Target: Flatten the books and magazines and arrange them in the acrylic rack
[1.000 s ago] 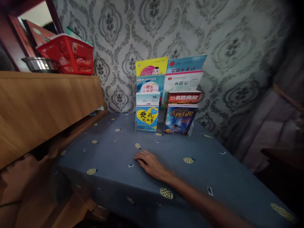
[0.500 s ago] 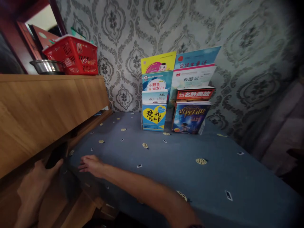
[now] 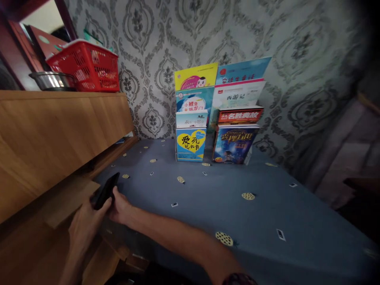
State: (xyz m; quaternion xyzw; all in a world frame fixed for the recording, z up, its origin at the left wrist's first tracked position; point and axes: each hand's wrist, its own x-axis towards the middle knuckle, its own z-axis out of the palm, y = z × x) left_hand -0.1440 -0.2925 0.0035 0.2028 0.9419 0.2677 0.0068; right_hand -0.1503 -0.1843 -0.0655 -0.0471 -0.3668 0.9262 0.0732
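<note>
A thin black phone (image 3: 107, 190) is tilted above the left edge of the blue cloth. My left hand (image 3: 87, 221) grips its lower end, thumb along the near side. Against its right edge is my right hand (image 3: 121, 206), fingers closed in beside the phone and partly hidden behind it. Farther back, several books stand in tiered rows, among them a blue book with a yellow heart (image 3: 190, 144) and a dark blue book (image 3: 234, 144) in front.
A wooden cabinet (image 3: 59, 130) runs along the left, carrying a red plastic basket (image 3: 96, 67) and a steel bowl (image 3: 53, 81). The blue cloth (image 3: 208, 198) with pineapple prints covers the surface up to the patterned wall (image 3: 154, 75). A wooden ledge lies below the cabinet.
My left hand has brought the phone up and right from beside the cabinet to my right hand. My right hand has turned and closed in on the phone.
</note>
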